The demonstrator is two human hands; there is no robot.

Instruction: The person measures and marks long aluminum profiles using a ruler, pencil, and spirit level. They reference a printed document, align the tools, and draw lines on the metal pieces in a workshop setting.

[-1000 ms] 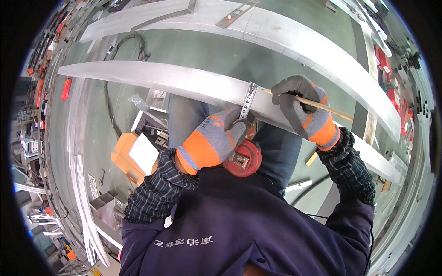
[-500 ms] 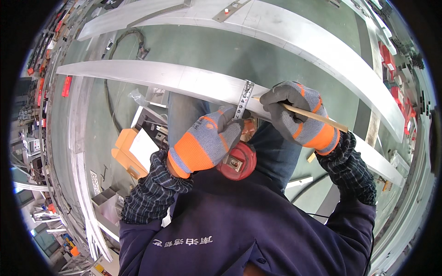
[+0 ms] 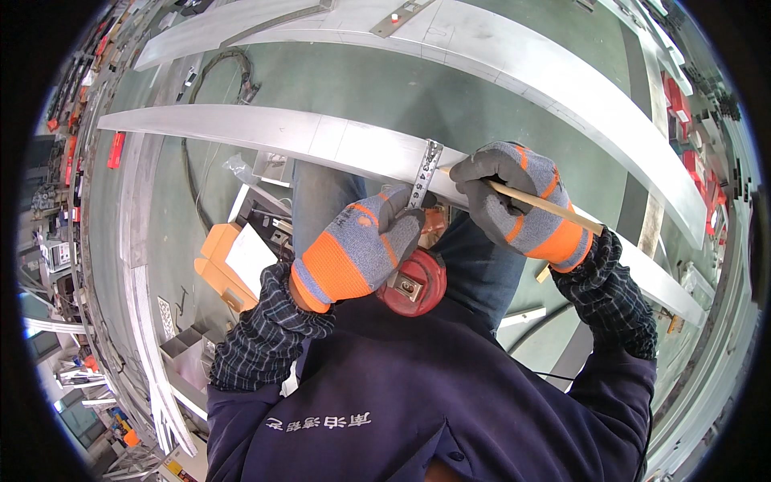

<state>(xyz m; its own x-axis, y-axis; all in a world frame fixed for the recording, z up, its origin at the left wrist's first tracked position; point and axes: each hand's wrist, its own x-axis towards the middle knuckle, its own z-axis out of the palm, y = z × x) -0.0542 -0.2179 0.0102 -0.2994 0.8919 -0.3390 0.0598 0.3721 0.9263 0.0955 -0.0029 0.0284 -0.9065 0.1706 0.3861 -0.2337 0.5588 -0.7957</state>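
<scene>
Both hands wear grey and orange work gloves. My left hand [image 3: 363, 241] is closed on a red tape measure's pulled-out blade [image 3: 423, 177], which lies across the near silver metal beam [image 3: 353, 142]. Below those fingers hangs the red tape measure case [image 3: 416, 283] with a metal clip. My right hand [image 3: 514, 197] pinches a thin wooden pencil [image 3: 546, 206]. Its tip meets the beam's top face just right of the blade. Thin cross lines show on the beam to the left of the blade.
Beyond lies a second, wider beam [image 3: 514, 60] carrying a metal square [image 3: 277, 22] and a small flat metal plate [image 3: 401, 18]. An orange box [image 3: 218, 261] with white paper [image 3: 250, 261] sits at the left, near a dark cable [image 3: 189, 173]. Red boxes [image 3: 677, 104] stand at the far right.
My right hand and the pencil have shifted very slightly left, toward the tape blade. My left hand holds the tape in nearly the same place.
</scene>
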